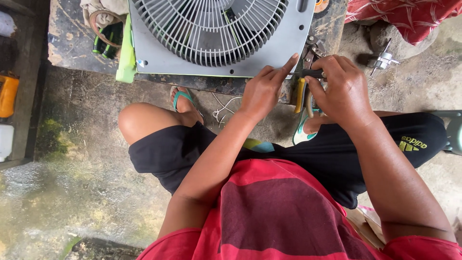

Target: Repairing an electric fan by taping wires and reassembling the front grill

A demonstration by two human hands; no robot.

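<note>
A grey box fan point(216, 36) with a round slatted grille lies flat on a low dark work board point(72, 43). My left hand point(264, 89) rests at the fan's near right corner, index finger stretched out onto the grey frame. My right hand point(339, 89) is closed around pliers point(303, 91) with yellow and black handles, held at that same corner. What the plier jaws grip is hidden by my fingers.
Green-handled tools point(108, 41) and a cloth lie at the board's left end. A red patterned cloth point(404, 14) and a small metal part point(382, 60) sit at the right. A yellow container point(7, 94) stands at far left. My feet in green sandals rest on wet concrete.
</note>
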